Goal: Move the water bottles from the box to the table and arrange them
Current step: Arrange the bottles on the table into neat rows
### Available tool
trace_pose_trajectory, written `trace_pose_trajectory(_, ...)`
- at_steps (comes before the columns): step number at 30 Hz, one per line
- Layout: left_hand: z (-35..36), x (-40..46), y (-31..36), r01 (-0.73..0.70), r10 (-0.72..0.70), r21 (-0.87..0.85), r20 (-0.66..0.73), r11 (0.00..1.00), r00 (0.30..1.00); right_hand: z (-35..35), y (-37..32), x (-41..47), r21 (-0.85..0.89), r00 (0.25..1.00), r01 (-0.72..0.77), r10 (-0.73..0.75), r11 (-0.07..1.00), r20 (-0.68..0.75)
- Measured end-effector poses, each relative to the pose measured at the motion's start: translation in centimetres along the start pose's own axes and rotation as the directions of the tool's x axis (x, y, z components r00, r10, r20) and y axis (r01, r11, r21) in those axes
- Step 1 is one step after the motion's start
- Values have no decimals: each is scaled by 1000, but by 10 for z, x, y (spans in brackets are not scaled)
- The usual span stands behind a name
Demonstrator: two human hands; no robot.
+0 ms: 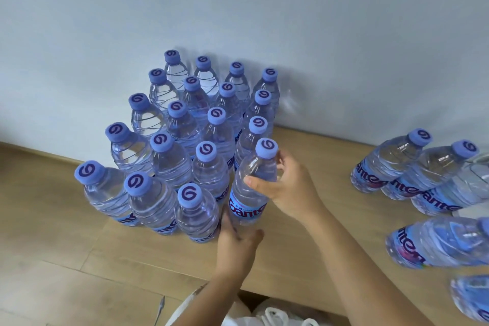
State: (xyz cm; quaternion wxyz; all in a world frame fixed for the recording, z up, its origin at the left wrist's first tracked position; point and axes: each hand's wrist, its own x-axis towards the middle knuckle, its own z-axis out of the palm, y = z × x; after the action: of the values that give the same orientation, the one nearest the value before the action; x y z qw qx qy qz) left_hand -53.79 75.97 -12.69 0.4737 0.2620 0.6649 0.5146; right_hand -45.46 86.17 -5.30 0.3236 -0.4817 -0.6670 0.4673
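Observation:
Several clear water bottles with blue caps stand in tight rows (185, 135) on the light wooden table (132, 254), against the white wall. At the front right corner of that block stands one more bottle (254, 182), its blue label facing me. My right hand (288, 188) grips its upper body just under the cap. My left hand (235, 238) holds it at the base. A second cluster of bottles (412, 169) stands at the table's right side, apart from the block.
More bottles (436, 243) crowd the right edge of the view, partly cut off. White plastic wrap (272, 316) lies below the table's front edge. The wall (264, 8) closes off the back of the table.

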Motion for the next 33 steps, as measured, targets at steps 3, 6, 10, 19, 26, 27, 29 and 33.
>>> trace_pose_trajectory(3, 1, -3, -3, 9, -9, 1, -18, 1000, 1000, 6, 5, -3, 22, 999, 32, -32, 999, -2)
trace_pose_trajectory(6, 3, -2, -2, 101, -102, -12, -27, 995, 994, 14, 13, -8, 7, 996, 91, -91, 996, 9)
trace_pose_trajectory(10, 7, 3, -3, 171, -170, -65, 21, 983, 985, 22, 19, -9, -88, 970, 239, -242, 967, -19)
trace_pose_trajectory(19, 13, 1, 2, 184, -186, -83, -8, 979, 983, 23, 23, -1, -130, 965, 263, -262, 956, 26)
trace_pose_trajectory(26, 45, -18, 12, -69, 49, 144, 140, 987, 989, -7, 14, -34, -184, 964, 263, -265, 947, 14)
trace_pose_trajectory(27, 56, -23, 15, -154, 109, 193, 225, 969, 968, -18, 11, -42, -207, 961, 258, -272, 944, -42)
trace_pose_trajectory(29, 85, -30, 17, -276, 151, 258, 416, 926, 897, -52, 10, -60, -330, 910, 274, -355, 903, -216)
trace_pose_trajectory(33, 138, -39, 10, -129, -115, 350, 598, 928, 793, -131, 22, -98, -648, 629, 107, -556, 754, -543)
